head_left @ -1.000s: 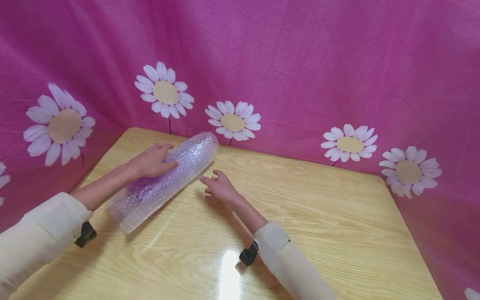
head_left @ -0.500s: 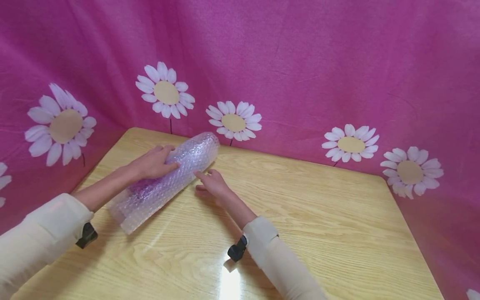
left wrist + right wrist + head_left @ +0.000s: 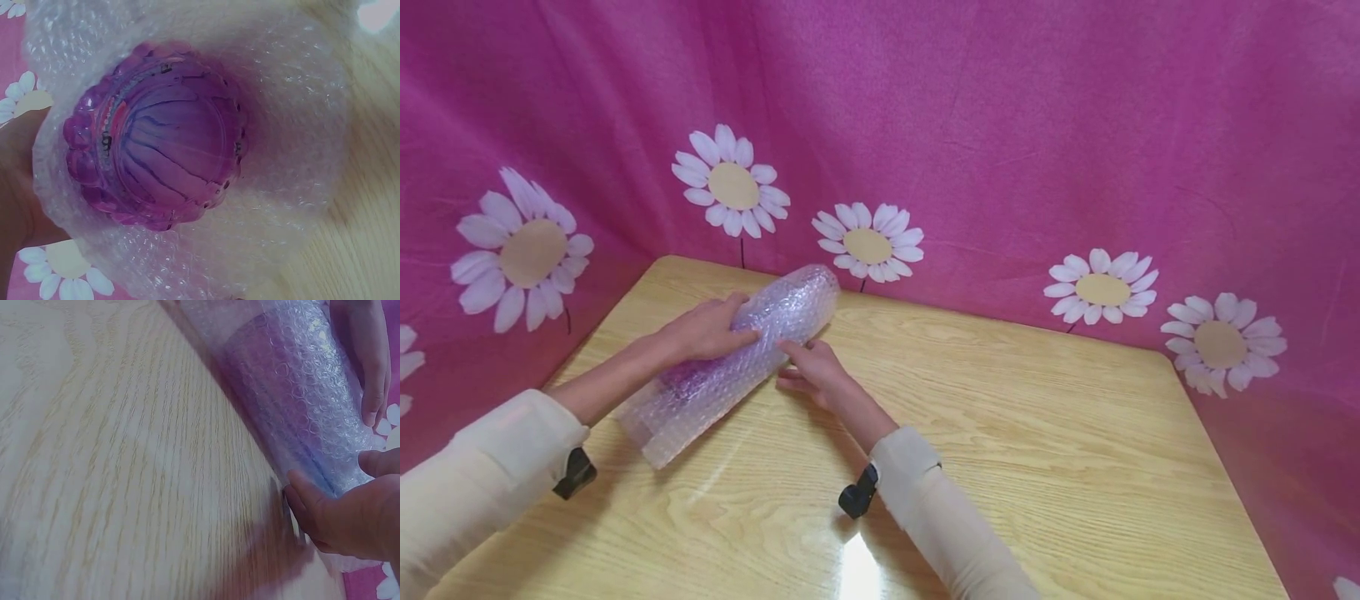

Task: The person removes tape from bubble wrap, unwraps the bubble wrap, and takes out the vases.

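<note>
A tube of bubble wrap point(image 3: 722, 404) lies slantwise on the table, rolled around a purple glass vessel point(image 3: 175, 137). Looking into the tube's end in the left wrist view, I see the glass's scalloped edge and ribbed, bluish middle. My left hand point(image 3: 703, 330) holds the roll from its left side, the thumb lying on top and other fingers partly hidden behind. At its right side is my right hand point(image 3: 820, 371), fairly straight fingers low by the table and thumb at the wrap. The right wrist view shows these fingertips point(image 3: 297, 481) against the wrap's lower side.
The pale wooden table point(image 3: 1037, 433) extends right of the roll and toward me. A pink cloth point(image 3: 985, 150) printed with white daisies stands behind the back edge and along both sides. Black wrist cameras sit below both cuffs.
My right hand has moved left from the bare table to the roll's right side, its thumb coming to the wrap. My left hand and the roll have stayed nearly still.
</note>
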### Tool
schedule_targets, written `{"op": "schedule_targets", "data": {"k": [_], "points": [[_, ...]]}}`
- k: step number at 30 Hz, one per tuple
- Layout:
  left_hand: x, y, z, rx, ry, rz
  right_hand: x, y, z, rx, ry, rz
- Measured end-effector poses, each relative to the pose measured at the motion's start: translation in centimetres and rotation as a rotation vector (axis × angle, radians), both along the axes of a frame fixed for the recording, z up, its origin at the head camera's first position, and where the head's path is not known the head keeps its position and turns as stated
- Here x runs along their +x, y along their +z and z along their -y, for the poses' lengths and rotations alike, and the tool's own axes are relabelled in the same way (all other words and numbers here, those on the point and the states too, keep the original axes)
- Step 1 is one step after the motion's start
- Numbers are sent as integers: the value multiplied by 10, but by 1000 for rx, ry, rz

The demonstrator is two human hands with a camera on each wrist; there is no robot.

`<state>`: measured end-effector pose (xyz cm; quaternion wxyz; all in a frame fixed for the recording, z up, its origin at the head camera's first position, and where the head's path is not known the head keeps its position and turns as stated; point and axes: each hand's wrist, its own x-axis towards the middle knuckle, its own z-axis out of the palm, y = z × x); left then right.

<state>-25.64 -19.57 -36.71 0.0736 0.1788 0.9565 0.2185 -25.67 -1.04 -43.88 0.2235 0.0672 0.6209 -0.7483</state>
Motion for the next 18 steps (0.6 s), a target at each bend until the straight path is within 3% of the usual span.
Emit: {"op": "schedule_targets", "data": {"k": [18], "points": [[-1,0,-4,45,9,62,0,4,11,-51,-64,8]]}}
